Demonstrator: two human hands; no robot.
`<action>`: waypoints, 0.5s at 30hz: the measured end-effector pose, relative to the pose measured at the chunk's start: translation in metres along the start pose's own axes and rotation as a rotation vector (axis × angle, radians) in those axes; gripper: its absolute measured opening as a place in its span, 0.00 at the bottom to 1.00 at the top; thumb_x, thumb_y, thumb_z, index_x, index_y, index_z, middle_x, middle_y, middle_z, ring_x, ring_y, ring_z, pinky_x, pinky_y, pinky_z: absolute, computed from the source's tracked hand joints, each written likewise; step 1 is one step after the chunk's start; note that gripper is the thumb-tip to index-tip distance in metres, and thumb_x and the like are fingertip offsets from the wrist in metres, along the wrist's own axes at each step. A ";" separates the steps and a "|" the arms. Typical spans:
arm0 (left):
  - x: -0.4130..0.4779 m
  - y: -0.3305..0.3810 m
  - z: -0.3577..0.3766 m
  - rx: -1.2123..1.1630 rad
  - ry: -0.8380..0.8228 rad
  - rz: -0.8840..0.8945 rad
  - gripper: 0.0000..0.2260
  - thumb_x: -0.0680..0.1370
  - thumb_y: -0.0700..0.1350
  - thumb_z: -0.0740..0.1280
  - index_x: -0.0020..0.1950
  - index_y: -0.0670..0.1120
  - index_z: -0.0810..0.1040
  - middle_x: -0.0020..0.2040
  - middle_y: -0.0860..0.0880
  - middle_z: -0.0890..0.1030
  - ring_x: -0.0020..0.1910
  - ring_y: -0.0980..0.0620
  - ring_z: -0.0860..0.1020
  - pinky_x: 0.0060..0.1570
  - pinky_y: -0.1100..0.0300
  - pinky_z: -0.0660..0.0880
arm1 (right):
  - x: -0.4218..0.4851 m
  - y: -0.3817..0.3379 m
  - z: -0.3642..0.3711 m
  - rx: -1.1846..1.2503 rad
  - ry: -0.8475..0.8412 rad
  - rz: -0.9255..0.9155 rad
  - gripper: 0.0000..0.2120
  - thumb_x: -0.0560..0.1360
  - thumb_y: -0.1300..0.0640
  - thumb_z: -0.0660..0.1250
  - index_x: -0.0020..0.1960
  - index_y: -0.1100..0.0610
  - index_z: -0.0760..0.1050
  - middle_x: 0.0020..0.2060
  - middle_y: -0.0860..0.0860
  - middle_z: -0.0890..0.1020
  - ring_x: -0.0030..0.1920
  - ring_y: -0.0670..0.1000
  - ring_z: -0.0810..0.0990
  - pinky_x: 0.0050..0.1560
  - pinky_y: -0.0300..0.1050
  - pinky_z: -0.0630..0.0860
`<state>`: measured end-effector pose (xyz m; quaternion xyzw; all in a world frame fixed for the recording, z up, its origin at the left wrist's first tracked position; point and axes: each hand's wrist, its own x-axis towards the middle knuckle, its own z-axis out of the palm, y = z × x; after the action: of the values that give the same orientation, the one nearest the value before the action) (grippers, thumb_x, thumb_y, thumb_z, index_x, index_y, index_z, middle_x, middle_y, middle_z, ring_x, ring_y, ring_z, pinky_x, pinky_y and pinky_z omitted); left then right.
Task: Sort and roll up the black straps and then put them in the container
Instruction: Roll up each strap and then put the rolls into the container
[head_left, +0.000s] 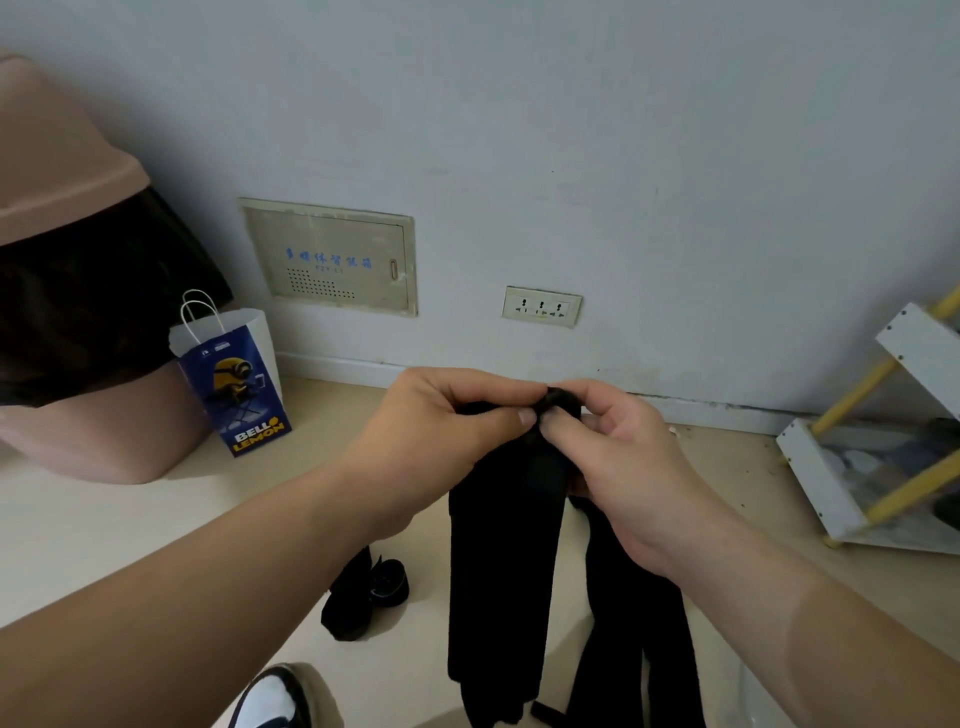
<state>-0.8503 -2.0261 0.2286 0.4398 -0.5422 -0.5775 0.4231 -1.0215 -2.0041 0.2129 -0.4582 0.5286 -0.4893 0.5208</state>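
Head view: I am pinching the top end of a black strap (503, 571) between both hands, raised in front of the wall. My left hand (452, 415) is closing thumb and forefinger on it from the left. My right hand (613, 452) is curling its fingers over a small coil (562, 400) from the right, thumb tips almost meeting. The coil is sitting right between the two hands, equally near to each. The rest of the strap is hanging straight down below them, its long axis running vertically toward the floor, so any further rolling, as I judge it, is going to travel downward along that length. My forearms are converging from the lower corners, wrists level. Other straps (636, 623) are trailing below my right wrist. Rolled bundles (366, 597) are lying on the floor below my left wrist. Which object is serving as the container, I cannot tell.
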 end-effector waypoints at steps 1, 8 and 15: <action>0.000 0.001 0.000 -0.018 0.023 -0.013 0.11 0.76 0.32 0.74 0.50 0.46 0.89 0.48 0.47 0.90 0.51 0.51 0.88 0.55 0.61 0.83 | -0.001 -0.001 0.000 0.005 -0.009 -0.004 0.11 0.83 0.63 0.67 0.54 0.51 0.86 0.41 0.55 0.89 0.42 0.53 0.87 0.44 0.50 0.81; 0.000 0.001 -0.004 0.069 0.039 -0.077 0.20 0.77 0.37 0.76 0.64 0.57 0.83 0.51 0.49 0.88 0.52 0.50 0.87 0.56 0.55 0.84 | -0.004 -0.005 -0.001 -0.027 -0.052 -0.030 0.10 0.84 0.63 0.67 0.53 0.52 0.85 0.42 0.57 0.88 0.43 0.57 0.88 0.45 0.55 0.82; -0.004 0.006 -0.005 0.180 0.002 -0.063 0.07 0.78 0.37 0.74 0.48 0.49 0.87 0.46 0.43 0.88 0.47 0.44 0.88 0.55 0.44 0.83 | -0.010 -0.012 -0.004 0.012 -0.153 -0.034 0.05 0.77 0.61 0.75 0.51 0.53 0.86 0.38 0.55 0.85 0.37 0.53 0.85 0.35 0.43 0.79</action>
<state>-0.8441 -2.0237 0.2341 0.4937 -0.5773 -0.5390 0.3639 -1.0250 -1.9952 0.2255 -0.5000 0.4763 -0.4648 0.5542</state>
